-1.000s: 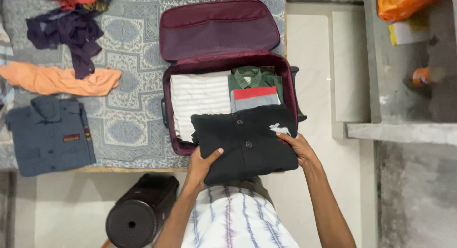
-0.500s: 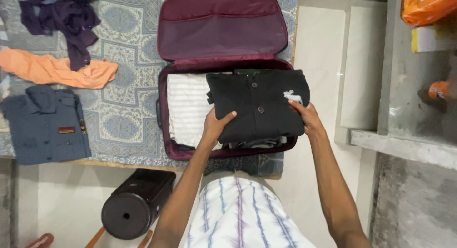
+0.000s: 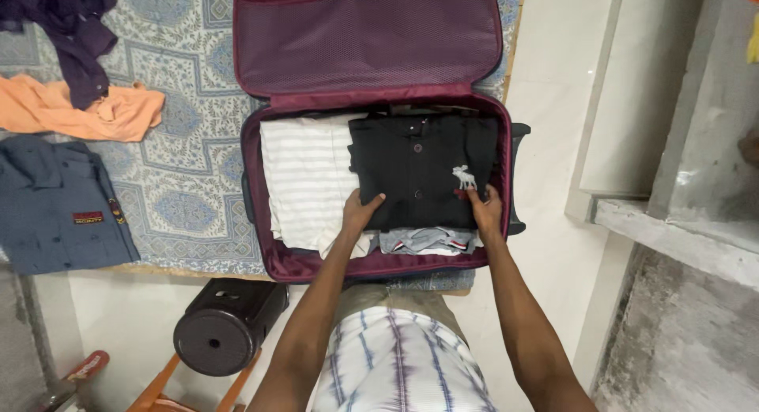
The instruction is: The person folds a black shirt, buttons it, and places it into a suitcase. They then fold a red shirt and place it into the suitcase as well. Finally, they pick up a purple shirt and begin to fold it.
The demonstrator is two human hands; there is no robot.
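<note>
A folded black button shirt (image 3: 423,171) lies in the right half of an open maroon suitcase (image 3: 371,262), on top of other folded clothes. My left hand (image 3: 360,210) grips its lower left corner and my right hand (image 3: 484,206) holds its lower right edge, near a small white emblem. A folded white striped garment (image 3: 304,179) fills the suitcase's left half. A grey folded piece (image 3: 427,240) with red and dark stripes peeks out below the black shirt. The lid (image 3: 368,36) stands open at the back.
The suitcase rests on a bed with a blue patterned sheet (image 3: 190,167). A blue shirt (image 3: 55,206), an orange garment (image 3: 75,111) and a dark purple one (image 3: 67,20) lie to the left. A dark round stool (image 3: 225,329) stands on the floor; a concrete ledge (image 3: 680,222) is right.
Both hands carried the black shirt from in front of the suitcase forward and set it down inside the right half, covering the green and red-grey clothes. The view shifted closer.
</note>
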